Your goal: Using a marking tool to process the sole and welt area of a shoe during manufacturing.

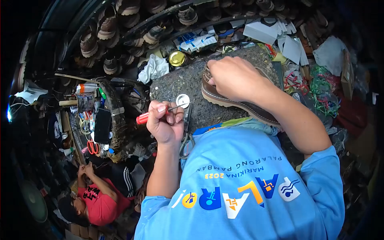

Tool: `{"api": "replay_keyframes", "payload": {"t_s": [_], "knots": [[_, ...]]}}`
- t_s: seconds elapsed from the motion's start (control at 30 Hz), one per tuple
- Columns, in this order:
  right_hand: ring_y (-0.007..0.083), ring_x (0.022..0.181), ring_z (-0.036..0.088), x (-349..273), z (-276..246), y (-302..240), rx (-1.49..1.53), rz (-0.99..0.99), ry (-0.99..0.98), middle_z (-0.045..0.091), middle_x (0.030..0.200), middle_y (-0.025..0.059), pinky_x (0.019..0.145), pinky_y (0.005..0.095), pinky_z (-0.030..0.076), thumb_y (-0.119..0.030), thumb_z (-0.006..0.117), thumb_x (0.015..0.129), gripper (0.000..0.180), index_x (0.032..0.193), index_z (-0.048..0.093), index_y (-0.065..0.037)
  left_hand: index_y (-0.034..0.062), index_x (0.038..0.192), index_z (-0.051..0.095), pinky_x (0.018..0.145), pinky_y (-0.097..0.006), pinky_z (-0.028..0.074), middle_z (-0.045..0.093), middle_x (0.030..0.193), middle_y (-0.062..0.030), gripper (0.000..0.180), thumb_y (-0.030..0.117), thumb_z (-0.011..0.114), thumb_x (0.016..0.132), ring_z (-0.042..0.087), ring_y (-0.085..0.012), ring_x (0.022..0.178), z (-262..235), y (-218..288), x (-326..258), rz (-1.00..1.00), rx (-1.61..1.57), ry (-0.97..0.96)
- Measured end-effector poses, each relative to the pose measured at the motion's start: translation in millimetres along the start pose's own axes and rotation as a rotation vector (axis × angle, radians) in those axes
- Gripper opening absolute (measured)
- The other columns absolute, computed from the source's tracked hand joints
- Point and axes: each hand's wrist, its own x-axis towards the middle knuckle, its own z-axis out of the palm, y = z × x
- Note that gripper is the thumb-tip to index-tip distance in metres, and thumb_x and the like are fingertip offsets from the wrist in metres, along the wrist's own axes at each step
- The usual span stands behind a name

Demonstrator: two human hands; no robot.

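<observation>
My left hand (165, 122) is closed round a red-handled awl (145, 118), its thin metal shaft pointing right toward a small round white container (183, 100). A brown leather shoe (258, 111) with a pale tan sole and light stitching lies across my lap and the dark stone block (168, 89). Over the shoe's upper, at its far left end, my right hand (234, 78) is closed with curled fingers; its fingertips are partly hidden. A pair of scissors (187, 117) lies between the left hand and the block, blades pointing away from me.
A yellow-topped tin (177, 59) and crumpled white plastic (154, 69) sit beyond the block. Shoes (107, 24) line the far racks. At left, a cluttered tray holds a phone (103, 126) and red-handled scissors (93, 147). A person in red (104, 202) sits lower left. Tangled string (323, 90) lies right.
</observation>
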Motion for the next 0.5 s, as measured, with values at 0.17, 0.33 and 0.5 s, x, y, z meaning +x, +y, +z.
{"api": "replay_keyframes", "payload": {"t_s": [0.17, 0.33, 0.5], "knots": [[0.0309, 0.096, 0.064, -15.4, -18.4, 22.5, 0.121, -0.141, 0.161, 0.065, 0.094, 0.0233, 0.080, 0.0380, 0.050, -0.016, 0.064, 0.084, 0.027, 0.102, 0.061, 0.004, 0.0109, 0.065, 0.042, 0.044, -0.026, 0.029, 0.039, 0.053, -0.0001, 0.018, 0.011, 0.056, 0.076, 0.031, -0.0103, 0.045, 13.5, 4.7, -8.6, 0.046, -0.030, 0.011], [0.0076, 0.084, 0.057, -80.4, -95.7, 42.7, 1.062, -0.229, 0.185, 0.063, 0.087, 0.0015, 0.074, 0.0263, 0.047, -0.020, 0.075, 0.080, 0.031, 0.098, 0.060, 0.001, 0.0115, 0.065, 0.041, 0.044, -0.026, 0.029, 0.036, 0.051, 0.0002, 0.019, 0.011, 0.055, 0.078, 0.030, -0.0106, 0.044, -10.6, 20.9, -15.8, 0.064, -0.055, 0.020], [0.0106, 0.078, 0.059, -163.8, -171.1, -1.5, 0.675, -0.443, 0.440, 0.062, 0.078, 0.0022, 0.073, 0.0269, 0.045, -0.020, 0.092, 0.055, 0.047, 0.087, 0.062, -0.003, 0.0118, 0.066, 0.041, 0.045, -0.028, 0.033, 0.037, 0.051, -0.0009, 0.017, 0.007, 0.055, 0.075, 0.033, -0.0114, 0.042, -19.3, 30.4, -25.3, 0.047, -0.083, 0.077]]}}
